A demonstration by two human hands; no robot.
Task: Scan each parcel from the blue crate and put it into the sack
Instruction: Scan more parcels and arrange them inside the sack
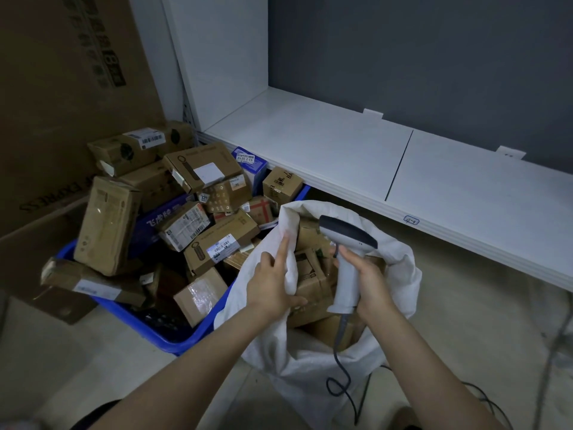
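A blue crate (161, 335) on the floor at the left is heaped with several cardboard parcels (217, 243). Right of it stands a white sack (316, 377), its mouth open, with brown parcels (310, 274) inside. My left hand (273, 283) grips the sack's left rim, forefinger stretched up along the cloth. My right hand (369, 283) holds a grey barcode scanner (345, 243) by its handle over the sack's mouth. The scanner's head points left, and its cable (339, 367) hangs down across the sack.
A low white shelf (356, 156) runs along the wall behind the sack. A large brown carton (62, 103) leans at the left behind the crate. A small blue box (248, 161) lies at the crate's far edge. Pale floor lies in front.
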